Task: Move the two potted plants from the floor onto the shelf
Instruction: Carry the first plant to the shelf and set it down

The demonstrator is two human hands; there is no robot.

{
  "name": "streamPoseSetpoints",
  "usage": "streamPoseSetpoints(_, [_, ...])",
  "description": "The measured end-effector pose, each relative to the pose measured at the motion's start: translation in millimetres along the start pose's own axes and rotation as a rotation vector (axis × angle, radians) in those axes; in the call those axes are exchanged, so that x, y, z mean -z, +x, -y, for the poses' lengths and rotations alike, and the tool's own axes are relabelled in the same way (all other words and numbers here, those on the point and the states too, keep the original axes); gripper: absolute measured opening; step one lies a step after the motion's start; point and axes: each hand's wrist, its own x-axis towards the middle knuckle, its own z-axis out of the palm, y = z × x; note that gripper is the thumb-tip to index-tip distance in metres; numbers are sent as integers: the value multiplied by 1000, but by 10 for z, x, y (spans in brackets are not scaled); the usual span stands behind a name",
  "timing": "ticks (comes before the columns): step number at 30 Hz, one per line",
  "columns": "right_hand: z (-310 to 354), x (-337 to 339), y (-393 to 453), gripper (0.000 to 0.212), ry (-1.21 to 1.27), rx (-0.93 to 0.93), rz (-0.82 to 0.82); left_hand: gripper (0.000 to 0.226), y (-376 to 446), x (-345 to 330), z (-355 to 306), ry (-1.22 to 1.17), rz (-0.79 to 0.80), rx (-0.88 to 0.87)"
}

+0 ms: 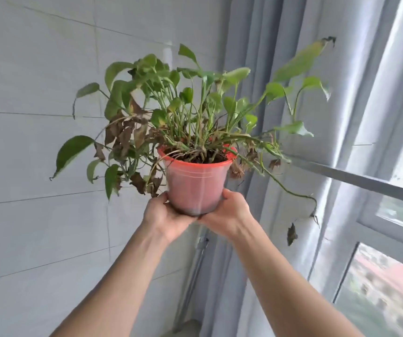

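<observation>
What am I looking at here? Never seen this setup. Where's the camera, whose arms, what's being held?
There is no robot: a person does the task with bare hands. The single picture comes from a wide-angle camera worn on the person's head, looking forward along the arms, so the two forearms reach in from the bottom edge.

The left hand and right hand cup the base of a pink pot from either side and hold it up in the air. Its plant has green leaves, some brown and dried, and a trailing vine.

Behind are a tiled wall, a grey curtain and a window. No shelf, floor or second plant shows in this picture.
</observation>
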Motion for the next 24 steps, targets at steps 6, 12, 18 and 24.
streamPoseSetpoints(6, [282, 114, -837, 60, -9, 152, -62, 49, -263, -468, 508, 30, 124, 131])
streamPoseSetpoints(12, [528, 351, -1977, 60, 39, 319, -73, 45, -794, -1043, 1250, 77, 279, 256])
streamPoseSetpoints(18, [595, 780, -3430, 62, 71, 493, -164, 43, -1593, -1530, 2300, 44, 350, 466])
streamPoseSetpoints(24, [470, 1269, -5162, 64, 159, 691, -333, 50, -2783, -1919, 3455, 68, 401, 692])
